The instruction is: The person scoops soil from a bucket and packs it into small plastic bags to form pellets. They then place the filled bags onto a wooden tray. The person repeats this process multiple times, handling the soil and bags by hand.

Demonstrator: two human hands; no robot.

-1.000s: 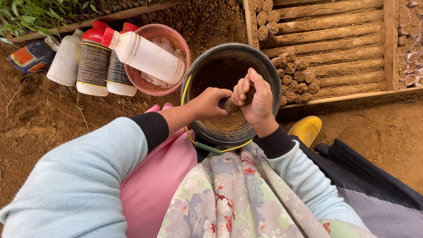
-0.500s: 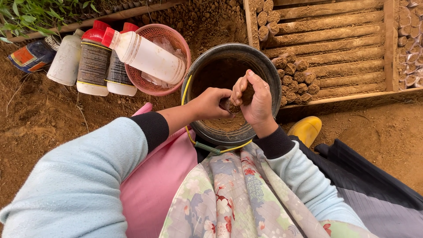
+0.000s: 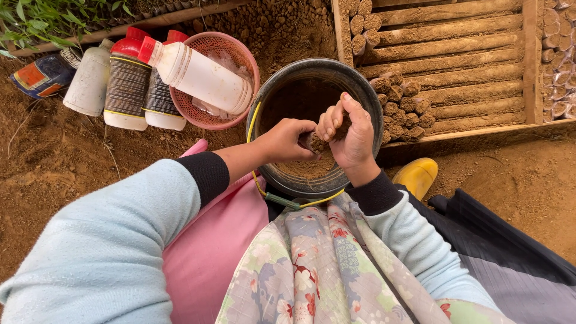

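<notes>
Bottles (image 3: 144,84) and pink basket (image 3: 211,48) flank the bucket (image 3: 354,78), where each hand (image 3: 287,139) (image 3: 353,135) grips a soil plug (image 3: 317,141).

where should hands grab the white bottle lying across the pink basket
Around its long white body, coming from above with fingers closing across the width. The bottle lies on its side across the pink basket, rim-supported, so the top of the barrel is exposed. The red cap end leans against the upright bottles, leaving less room there.
</notes>
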